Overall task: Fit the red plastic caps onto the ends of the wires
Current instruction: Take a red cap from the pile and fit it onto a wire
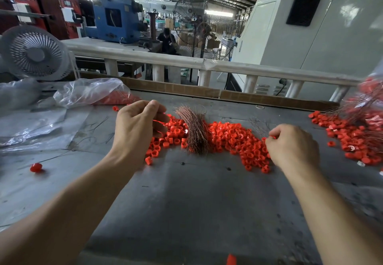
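A heap of small red plastic caps (234, 140) lies across the middle of the grey table (186, 202). A bundle of thin copper wires (193, 130) lies on the heap, curved like a brush. My left hand (136, 128) hovers over the left end of the heap with curled fingers, and something thin and red shows between thumb and fingers. My right hand (292, 146) is at the right end of the heap, its fingertips pinching a red cap (272, 137) next to a few loose wires (259, 125).
A second pile of capped wires and red caps (358, 140) lies at the far right. A clear plastic bag of caps (97, 93) and loose plastic sheets sit at the left, with a white fan (35, 52) behind. One stray cap (36, 167) lies left.
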The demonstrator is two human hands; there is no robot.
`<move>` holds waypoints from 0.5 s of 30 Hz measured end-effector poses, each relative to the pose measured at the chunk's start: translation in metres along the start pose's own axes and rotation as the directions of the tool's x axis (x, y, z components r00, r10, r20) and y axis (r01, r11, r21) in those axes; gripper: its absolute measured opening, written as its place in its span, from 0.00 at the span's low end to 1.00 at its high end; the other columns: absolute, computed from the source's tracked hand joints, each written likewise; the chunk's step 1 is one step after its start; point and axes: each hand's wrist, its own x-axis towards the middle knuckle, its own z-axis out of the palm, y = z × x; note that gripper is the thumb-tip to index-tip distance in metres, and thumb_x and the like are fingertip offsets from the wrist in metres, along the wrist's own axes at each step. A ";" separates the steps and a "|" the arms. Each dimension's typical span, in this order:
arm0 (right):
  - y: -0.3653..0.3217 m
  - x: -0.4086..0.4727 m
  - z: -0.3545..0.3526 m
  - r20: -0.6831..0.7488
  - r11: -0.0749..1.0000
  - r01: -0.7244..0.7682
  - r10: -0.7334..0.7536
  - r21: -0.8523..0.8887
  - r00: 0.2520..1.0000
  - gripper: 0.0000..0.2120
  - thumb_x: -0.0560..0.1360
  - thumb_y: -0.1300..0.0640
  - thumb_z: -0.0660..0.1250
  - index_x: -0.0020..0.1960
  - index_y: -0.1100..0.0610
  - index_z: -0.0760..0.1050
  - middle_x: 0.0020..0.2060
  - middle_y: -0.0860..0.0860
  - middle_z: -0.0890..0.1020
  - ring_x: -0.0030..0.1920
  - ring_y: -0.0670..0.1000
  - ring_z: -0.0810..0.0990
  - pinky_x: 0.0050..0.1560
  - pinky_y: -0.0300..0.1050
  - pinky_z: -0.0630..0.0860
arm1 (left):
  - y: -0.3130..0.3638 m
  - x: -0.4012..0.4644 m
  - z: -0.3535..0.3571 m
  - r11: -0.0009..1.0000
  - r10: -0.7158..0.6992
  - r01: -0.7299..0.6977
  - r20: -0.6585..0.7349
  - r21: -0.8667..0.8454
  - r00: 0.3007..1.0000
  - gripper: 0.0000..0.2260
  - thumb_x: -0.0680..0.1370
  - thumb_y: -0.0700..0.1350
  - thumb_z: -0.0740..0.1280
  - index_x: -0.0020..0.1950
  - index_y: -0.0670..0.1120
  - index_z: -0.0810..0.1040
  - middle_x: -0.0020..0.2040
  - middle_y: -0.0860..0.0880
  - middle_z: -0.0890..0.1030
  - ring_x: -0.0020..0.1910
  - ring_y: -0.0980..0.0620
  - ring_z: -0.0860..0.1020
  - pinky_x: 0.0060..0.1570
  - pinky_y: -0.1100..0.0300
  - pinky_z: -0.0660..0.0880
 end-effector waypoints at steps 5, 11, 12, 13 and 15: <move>0.004 0.005 0.000 0.033 0.996 -0.052 0.055 -0.078 0.998 0.12 0.76 0.54 0.70 0.59 0.49 0.83 0.59 0.56 0.83 0.63 0.63 0.75 0.61 0.54 0.71 | -0.002 0.001 0.002 0.998 -0.046 0.044 0.050 0.037 0.998 0.12 0.84 0.44 0.64 0.46 0.42 0.84 0.39 0.44 0.85 0.32 0.51 0.80 0.33 0.59 0.77; -0.020 -0.014 0.000 -0.073 0.950 0.211 -0.199 0.231 0.977 0.09 0.76 0.58 0.69 0.53 0.52 0.85 0.51 0.53 0.86 0.53 0.59 0.82 0.54 0.54 0.80 | -0.005 0.001 0.002 0.988 -0.035 0.022 0.079 0.155 0.996 0.12 0.84 0.47 0.65 0.44 0.45 0.84 0.38 0.47 0.86 0.34 0.53 0.81 0.37 0.57 0.78; -0.027 -0.021 0.002 -0.048 0.918 0.252 -0.250 0.306 0.967 0.06 0.76 0.57 0.71 0.50 0.52 0.86 0.48 0.50 0.87 0.49 0.56 0.84 0.52 0.53 0.81 | -0.006 0.001 0.002 0.984 -0.034 0.017 0.089 0.178 0.995 0.13 0.84 0.47 0.65 0.44 0.45 0.84 0.38 0.47 0.86 0.33 0.53 0.81 0.37 0.56 0.78; -0.034 -0.027 0.004 -0.012 0.888 0.289 -0.305 0.359 0.952 0.04 0.75 0.56 0.72 0.48 0.51 0.86 0.45 0.47 0.87 0.47 0.52 0.84 0.51 0.50 0.81 | -0.006 0.000 0.003 0.981 -0.036 0.016 0.102 0.195 0.994 0.12 0.84 0.47 0.65 0.44 0.45 0.84 0.38 0.48 0.86 0.33 0.53 0.81 0.37 0.55 0.78; -0.045 -0.037 0.009 0.060 0.836 0.358 -0.418 0.416 0.906 0.02 0.75 0.53 0.75 0.47 0.50 0.86 0.44 0.43 0.86 0.46 0.48 0.83 0.53 0.47 0.79 | -0.006 -0.002 0.005 0.975 -0.051 0.022 0.127 0.221 0.991 0.12 0.83 0.46 0.65 0.44 0.46 0.84 0.37 0.48 0.85 0.33 0.54 0.81 0.35 0.54 0.78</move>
